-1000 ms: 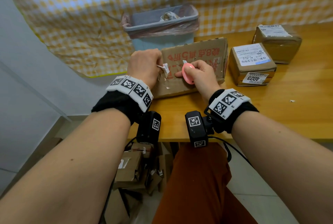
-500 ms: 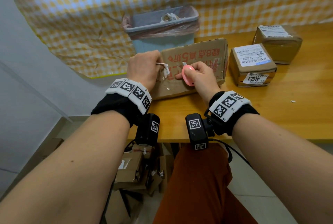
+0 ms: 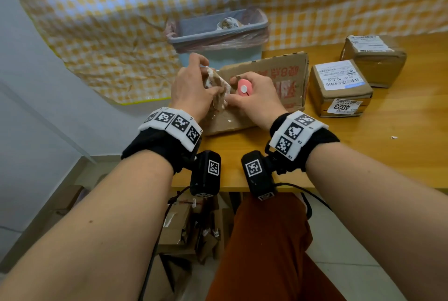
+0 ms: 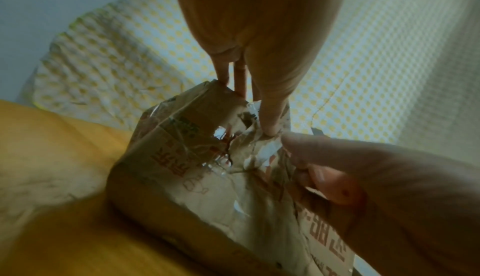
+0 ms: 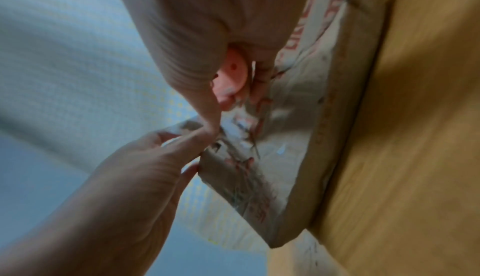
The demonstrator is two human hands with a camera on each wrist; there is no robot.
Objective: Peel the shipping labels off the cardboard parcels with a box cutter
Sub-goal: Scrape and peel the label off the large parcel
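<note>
Black wristbands (image 3: 155, 145), white blocks with black square markers (image 3: 178, 124), black wrist cameras (image 3: 205, 172), rust-orange trousers (image 3: 264, 247)

Label (image 3: 219, 87) peeled up further, apparently pinched by both hands.

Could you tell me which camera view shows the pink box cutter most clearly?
The head view: the pink box cutter faces the camera in sharp focus, gripped by the right hand. The right wrist view shows it blurred and half hidden by fingers; the left wrist view shows only a dim pink patch.
</note>
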